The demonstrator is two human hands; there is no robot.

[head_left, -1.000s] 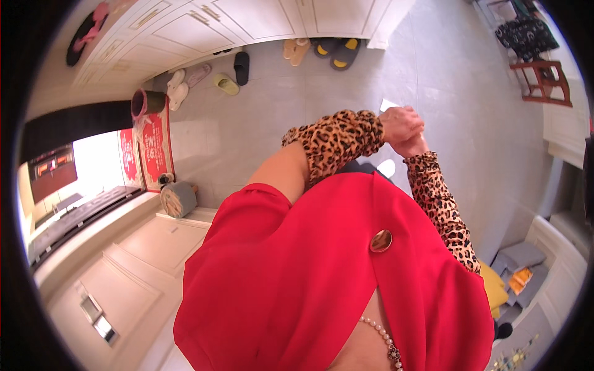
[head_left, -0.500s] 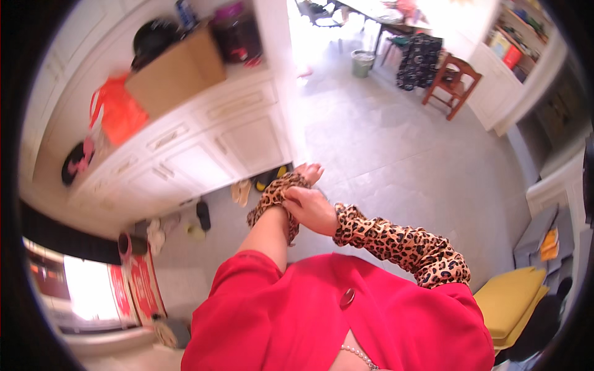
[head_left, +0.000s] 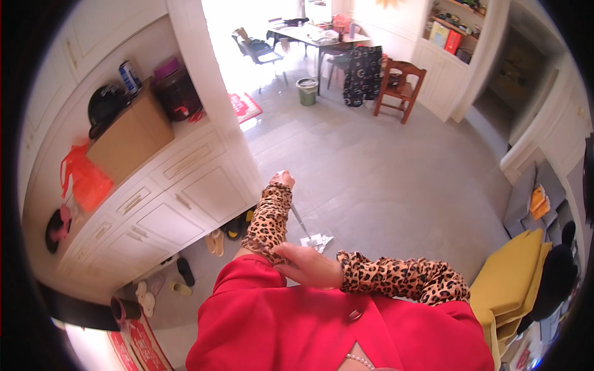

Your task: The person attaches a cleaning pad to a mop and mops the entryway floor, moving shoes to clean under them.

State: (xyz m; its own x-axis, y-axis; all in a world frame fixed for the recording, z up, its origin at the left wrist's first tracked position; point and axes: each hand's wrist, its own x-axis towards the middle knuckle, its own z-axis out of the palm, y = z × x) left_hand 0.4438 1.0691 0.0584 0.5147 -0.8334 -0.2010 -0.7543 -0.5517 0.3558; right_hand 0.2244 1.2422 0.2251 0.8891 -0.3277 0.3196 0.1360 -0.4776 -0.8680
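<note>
My left arm reaches forward in a leopard-print oversleeve [head_left: 271,213], which covers the forearm from the wrist to near the elbow. Beyond its cuff, my left hand [head_left: 283,179] looks curled into a loose fist, with nothing visible in it. My right hand [head_left: 307,264] lies across my left arm near the elbow, its fingers closed on the upper edge of that oversleeve. A matching oversleeve [head_left: 402,276] is on my right arm, bunched in folds. Beyond my arms, a thin grey stick [head_left: 298,215] leads to a crumpled white and silver thing [head_left: 317,242] on the floor.
A white cabinet [head_left: 185,185] stands at left, with a cardboard box [head_left: 133,127] and an orange bag [head_left: 90,179] on top and shoes [head_left: 184,271] below. Ahead are a wooden chair [head_left: 401,89], a bin [head_left: 307,91] and a table [head_left: 318,35]. Yellow cushions [head_left: 508,275] sit at right.
My right hand has drawn the left oversleeve from near the wrist up toward the elbow, and it now lies stretched along the forearm. My left fingers have curled in. The view has shifted to the right.
</note>
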